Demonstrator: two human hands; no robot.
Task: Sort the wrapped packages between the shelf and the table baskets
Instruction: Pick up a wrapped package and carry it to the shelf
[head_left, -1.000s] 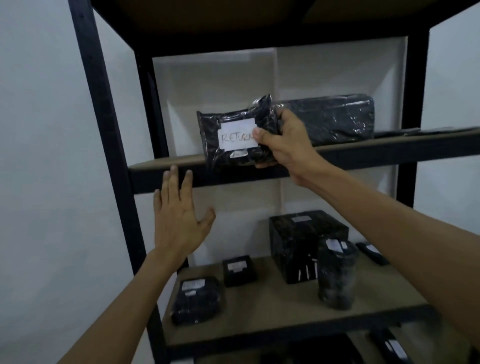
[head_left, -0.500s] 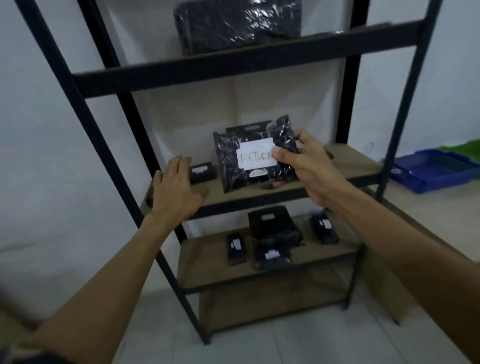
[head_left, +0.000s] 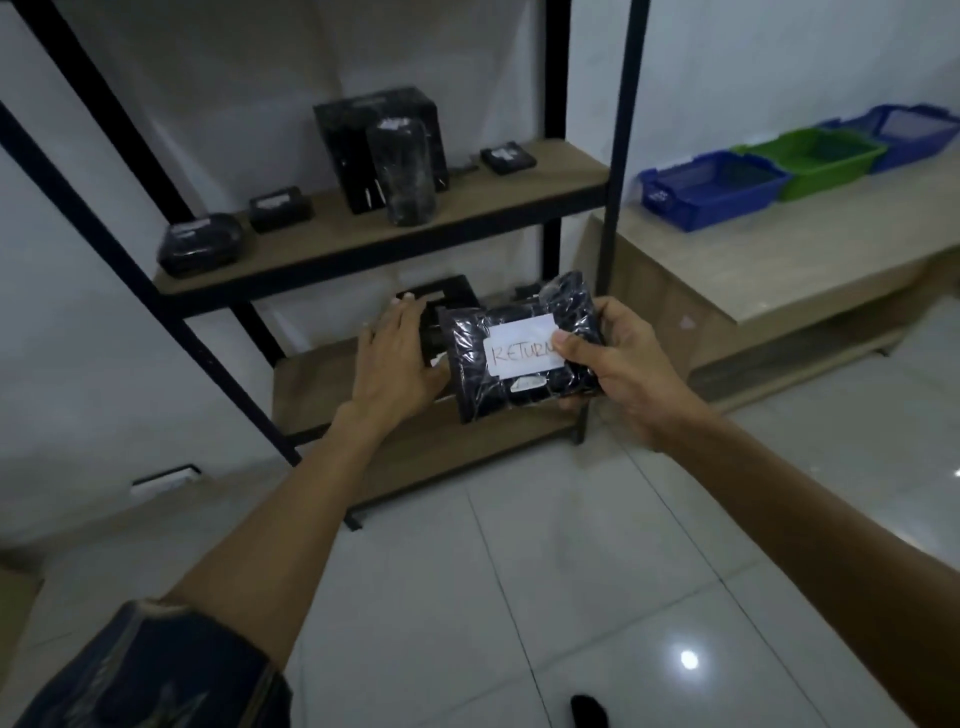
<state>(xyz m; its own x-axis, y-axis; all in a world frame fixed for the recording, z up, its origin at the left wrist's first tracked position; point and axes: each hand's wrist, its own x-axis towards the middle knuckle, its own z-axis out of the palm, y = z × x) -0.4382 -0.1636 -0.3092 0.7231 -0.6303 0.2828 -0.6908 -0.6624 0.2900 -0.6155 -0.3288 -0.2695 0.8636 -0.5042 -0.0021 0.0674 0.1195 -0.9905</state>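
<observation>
Now the right hand (head_left: 626, 366) grips the black wrapped package (head_left: 519, 358) (labelled RETURN) before the shelf (head_left: 519, 192), over glossy white floor tiles (head_left: 571, 571). The left hand (head_left: 395, 358), fingers straight, sits beside it, perhaps touching. Coloured baskets (head_left: 711, 208) line the pale table (head_left: 779, 254) against the wall (head_left: 727, 62).

One word can be read: "RETURN", hand-printed in capitals on a white paper label (head_left: 519, 349) stuck to the face of the black wrapped package (head_left: 519, 400). The right hand (head_left: 626, 374) grips that package. Its thumb (head_left: 565, 343) presses on the label's right edge and covers part of the final N. The rest of the word runs away from the thumb toward the left hand (head_left: 395, 364), whose fingers lie at the package's other end. Just below and left of the thumb tip, a small pale sticker (head_left: 527, 383) bears print too blurred to read. Beyond the fingertips, a tall wrapped cylinder (head_left: 402, 176) and a small flat packet (head_left: 508, 158) carry white labels, both illegible.
</observation>
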